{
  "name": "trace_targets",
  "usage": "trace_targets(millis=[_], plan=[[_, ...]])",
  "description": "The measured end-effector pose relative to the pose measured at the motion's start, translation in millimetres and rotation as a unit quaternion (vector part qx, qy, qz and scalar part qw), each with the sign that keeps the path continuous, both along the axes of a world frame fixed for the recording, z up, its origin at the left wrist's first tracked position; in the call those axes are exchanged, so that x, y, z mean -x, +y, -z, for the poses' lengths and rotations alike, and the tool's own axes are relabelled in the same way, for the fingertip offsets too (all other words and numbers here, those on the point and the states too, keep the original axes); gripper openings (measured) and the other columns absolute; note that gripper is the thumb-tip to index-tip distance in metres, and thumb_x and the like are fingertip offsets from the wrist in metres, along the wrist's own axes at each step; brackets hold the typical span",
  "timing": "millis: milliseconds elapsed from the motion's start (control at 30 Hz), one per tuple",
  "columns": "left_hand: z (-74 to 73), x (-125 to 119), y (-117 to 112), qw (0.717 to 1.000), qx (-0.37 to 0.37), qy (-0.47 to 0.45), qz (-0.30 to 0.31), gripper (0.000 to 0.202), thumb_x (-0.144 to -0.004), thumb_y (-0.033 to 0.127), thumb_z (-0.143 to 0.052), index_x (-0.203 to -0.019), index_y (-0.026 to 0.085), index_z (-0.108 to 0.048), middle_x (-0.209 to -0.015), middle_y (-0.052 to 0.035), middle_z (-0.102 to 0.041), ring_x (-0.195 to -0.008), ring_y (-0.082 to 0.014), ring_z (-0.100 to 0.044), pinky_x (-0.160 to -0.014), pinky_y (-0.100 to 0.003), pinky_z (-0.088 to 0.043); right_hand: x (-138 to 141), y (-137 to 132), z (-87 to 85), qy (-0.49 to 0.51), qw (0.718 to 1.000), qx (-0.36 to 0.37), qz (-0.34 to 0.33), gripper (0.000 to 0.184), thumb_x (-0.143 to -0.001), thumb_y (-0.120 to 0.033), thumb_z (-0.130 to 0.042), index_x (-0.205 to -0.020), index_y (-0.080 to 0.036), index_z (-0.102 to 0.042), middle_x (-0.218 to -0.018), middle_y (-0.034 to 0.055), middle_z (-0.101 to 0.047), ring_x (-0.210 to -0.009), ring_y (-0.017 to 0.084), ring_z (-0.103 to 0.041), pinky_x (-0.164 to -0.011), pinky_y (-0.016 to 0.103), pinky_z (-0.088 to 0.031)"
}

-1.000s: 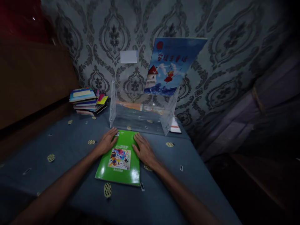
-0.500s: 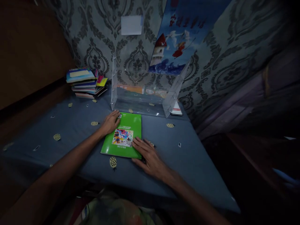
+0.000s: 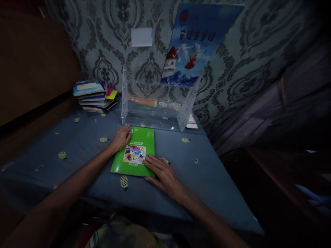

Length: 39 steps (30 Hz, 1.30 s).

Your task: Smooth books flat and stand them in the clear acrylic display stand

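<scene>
Both hands lie flat on the green book [image 3: 141, 137], which rests face up on the blue-clothed table [image 3: 77, 148] just in front of the clear stand [image 3: 155, 119]. The left hand [image 3: 121, 137] covers its far left corner and the right hand [image 3: 161, 172], fingers spread, sits on its near right corner and partly on the cloth, with neither pinching anything. The thin glossy cover looks apt to slide, so I'd judge it best to hold the left palm steady while the right fingertips work under the near edge, clear of the blue picture book [image 3: 196, 44] propped in the stand and the stack of books [image 3: 94, 96] at the left.
</scene>
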<state>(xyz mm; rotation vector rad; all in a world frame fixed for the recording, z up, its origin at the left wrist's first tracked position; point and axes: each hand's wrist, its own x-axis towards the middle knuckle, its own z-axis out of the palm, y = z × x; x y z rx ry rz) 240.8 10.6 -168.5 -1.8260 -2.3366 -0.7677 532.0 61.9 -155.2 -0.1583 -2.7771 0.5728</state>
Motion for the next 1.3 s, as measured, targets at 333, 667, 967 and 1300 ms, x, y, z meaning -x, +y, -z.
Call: trace_targets(millis=[333,667,967,1300], plan=[[2.8,-2.1,0.3,1.0,0.008,-0.008,0.015,0.044,-0.094,0.026,-0.039,-0.132,0.014,-0.058,-0.145,-0.012,-0.051,-0.14,-0.0241,-0.04,-0.116,-0.047,-0.031,9.1,7.3,-3.1,0.073,0.992,-0.092,-0.046,0.035,-0.096,-0.03,-0.056,-0.128,-0.019,-0.062,-0.123,0.0134,-0.069,-0.12,0.026,-0.062,-0.105,0.045,-0.049],[-22.4,-13.1,-41.2,0.983,0.117,-0.054,0.132,0.057,-0.098,0.052,-0.038,-0.144,0.02,-0.046,-0.157,-0.0078,-0.032,-0.148,-0.0246,-0.024,-0.12,-0.049,-0.016,33.8,23.3,-42.6,-0.003,0.986,-0.16,-0.044,0.039,-0.102,-0.044,-0.037,-0.09,-0.017,-0.064,-0.076,0.0074,-0.071,-0.07,0.019,-0.067,-0.065,0.027,-0.046],[-61.6,-23.9,-99.6,0.94,0.184,-0.2,0.207,0.046,-0.098,0.051,-0.041,-0.14,0.035,-0.051,-0.157,0.0056,-0.032,-0.149,-0.0276,-0.019,-0.118,-0.052,-0.025,43.9,33.8,-58.1,-0.03,0.995,-0.093,-0.029,0.047,-0.103,-0.05,-0.033,-0.089,-0.019,-0.065,-0.068,0.0016,-0.066,-0.059,0.013,-0.058,-0.057,0.024,-0.03],[-56.1,-15.5,-122.1,0.955,0.162,-0.136,0.21,0.053,-0.094,0.027,-0.041,-0.146,0.036,-0.042,-0.159,0.0058,-0.028,-0.149,-0.025,-0.02,-0.12,-0.052,-0.023,43.8,38.5,-66.6,-0.007,1.0,-0.012,-0.026,0.047,-0.103,-0.048,-0.034,-0.087,-0.018,-0.065,-0.069,0.0003,-0.065,-0.06,0.012,-0.057,-0.06,0.024,-0.033]])
